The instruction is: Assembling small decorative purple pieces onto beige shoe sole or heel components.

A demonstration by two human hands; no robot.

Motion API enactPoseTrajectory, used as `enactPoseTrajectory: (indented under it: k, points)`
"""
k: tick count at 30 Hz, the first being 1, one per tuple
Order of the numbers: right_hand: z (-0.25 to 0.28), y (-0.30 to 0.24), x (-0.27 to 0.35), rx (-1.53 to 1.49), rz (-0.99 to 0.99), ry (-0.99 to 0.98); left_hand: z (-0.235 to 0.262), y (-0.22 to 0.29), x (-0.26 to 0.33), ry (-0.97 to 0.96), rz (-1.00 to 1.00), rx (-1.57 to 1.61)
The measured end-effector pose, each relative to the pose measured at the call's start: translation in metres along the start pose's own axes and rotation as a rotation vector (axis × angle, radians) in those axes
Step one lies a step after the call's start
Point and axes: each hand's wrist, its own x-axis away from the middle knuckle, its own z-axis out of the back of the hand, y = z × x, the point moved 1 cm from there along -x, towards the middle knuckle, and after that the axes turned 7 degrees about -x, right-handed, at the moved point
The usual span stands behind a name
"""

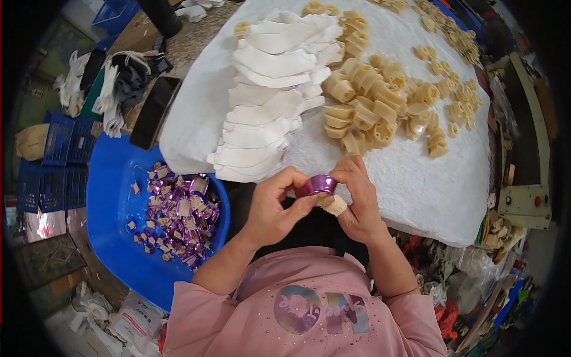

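Between my two hands is a small, shiny purple curved piece [321,185] with a beige lower edge, held just off the table's near edge. My left hand [276,205] pinches its left side between thumb and fingers. On its right side, my right hand [360,202] grips it with bent fingers. Something pale cream [335,206] covers the tip of my right thumb or lies against it; I cannot tell which. Beyond my hands, overlapping white curved strips [256,113] run in a long row. To their right lie heaps of beige curved pieces [372,104].
A white-covered table [416,196] spreads out ahead. At the left, a blue tub [113,202] holds many shiny purple pieces [178,208]. A dark phone [154,113] and gloves [110,98] lie near the table's left edge. Blue crates [65,140] stand farther left; plastic bags clutter the right.
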Motion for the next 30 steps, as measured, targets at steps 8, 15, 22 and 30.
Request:
enactPoseTrajectory:
  k: [8, 15, 22, 30]
  points:
    - [-0.02, 0.016, -0.036, 0.098, -0.008, -0.102, 0.114, -0.007, 0.066, 0.72, 0.024, -1.051]
    - [-0.03, 0.018, -0.058, 0.155, 0.01, -0.044, 0.173, -0.014, 0.124, 0.89, 0.264, -1.668]
    - [-0.049, 0.008, -0.098, 0.375, 0.183, -0.14, 0.125, -0.003, 0.023, 0.693, -0.045, -1.103]
    - [-0.089, 0.003, -0.144, 0.674, 0.41, -0.146, 0.108, -0.009, -0.046, 0.521, 0.055, -1.102]
